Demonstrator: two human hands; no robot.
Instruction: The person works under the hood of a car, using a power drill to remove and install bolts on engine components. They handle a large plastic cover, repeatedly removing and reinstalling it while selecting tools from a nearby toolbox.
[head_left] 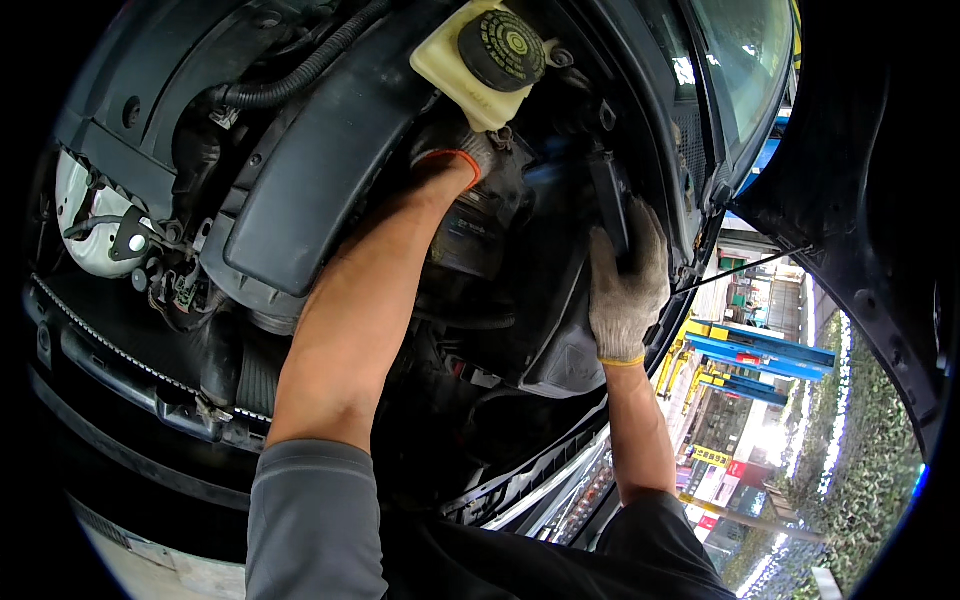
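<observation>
My left hand [455, 152], in a grey knit glove with an orange cuff, reaches deep into a car's engine bay. It is beside and below a yellowish fluid reservoir [450, 60] with a round black cap [502, 50]. Its fingers are hidden there, so their grip does not show. My right hand [630, 290], in a similar glove with a yellow cuff, has its thumb and fingers around a slim black bar-shaped object [608, 200]. That object points away from me toward the bay's far side. A faint bluish glow shows near its far end.
A long black plastic housing [315, 170] lies left of my left forearm, with a ribbed hose [300, 75] beyond. The headlight [98, 215] is at the far left. On the right are the windshield [745, 60], raised hood [850, 200] and blue lift arms [760, 350].
</observation>
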